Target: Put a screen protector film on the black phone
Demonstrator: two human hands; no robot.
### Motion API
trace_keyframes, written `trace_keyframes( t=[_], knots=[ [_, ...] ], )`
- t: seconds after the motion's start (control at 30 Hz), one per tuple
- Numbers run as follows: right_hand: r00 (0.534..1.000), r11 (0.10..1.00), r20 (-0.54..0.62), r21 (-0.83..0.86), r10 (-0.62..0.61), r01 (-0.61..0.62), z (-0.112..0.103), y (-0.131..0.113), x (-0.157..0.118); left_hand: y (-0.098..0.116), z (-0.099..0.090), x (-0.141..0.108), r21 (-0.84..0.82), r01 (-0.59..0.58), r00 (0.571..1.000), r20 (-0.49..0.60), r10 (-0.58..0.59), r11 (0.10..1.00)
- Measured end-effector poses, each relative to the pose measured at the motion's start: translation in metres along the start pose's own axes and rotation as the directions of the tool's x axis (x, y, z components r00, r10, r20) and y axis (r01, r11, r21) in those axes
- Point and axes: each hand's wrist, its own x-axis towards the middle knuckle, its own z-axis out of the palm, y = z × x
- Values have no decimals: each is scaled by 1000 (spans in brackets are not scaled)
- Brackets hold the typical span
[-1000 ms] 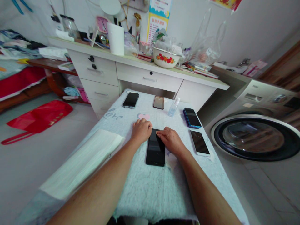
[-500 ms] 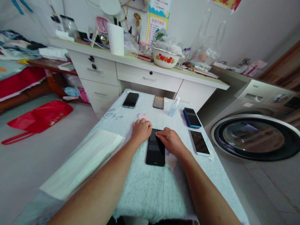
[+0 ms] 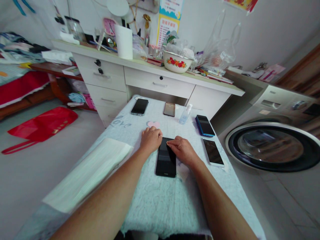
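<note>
A black smartphone (image 3: 166, 160) lies face up on the cloth-covered table, its dark screen showing reflections. My left hand (image 3: 151, 138) is closed at the phone's upper left edge, fingers curled against it. From the other side my right hand (image 3: 183, 149) reaches over the upper right of the screen, fingertips pressed together on the glass; whatever they may hold is too small to make out. A pink heart print (image 3: 153, 124) on the cloth shows just beyond my left hand.
Farther back lie another black phone (image 3: 139, 107), a phone case (image 3: 169, 109) and a clear spray bottle (image 3: 185, 115). At the right are a blue-edged phone (image 3: 205, 125) and a white phone (image 3: 213, 152). A folded white cloth (image 3: 87, 175) lies left. A washing machine (image 3: 282, 100) stands right.
My right fingertips have shifted very slightly to the right on the screen. The phone, my left hand and everything else look the same.
</note>
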Motion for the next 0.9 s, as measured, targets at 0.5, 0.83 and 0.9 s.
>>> trace_keyframes(
  t=[0.5, 0.83, 0.9],
  knots=[
    [997, 993, -23, 90, -73, 75, 3, 4, -1, -2, 3, 1, 20, -16, 1000, -24, 16, 1000],
    [999, 999, -26, 48, -23, 24, 2, 7, 0, -2, 3, 0, 6, -8, 1000, -7, 8, 1000],
    [999, 998, -23, 47, -27, 28, 2, 6, 0, -1, 2, 0, 12, -6, 1000, -3, 6, 1000]
  ],
)
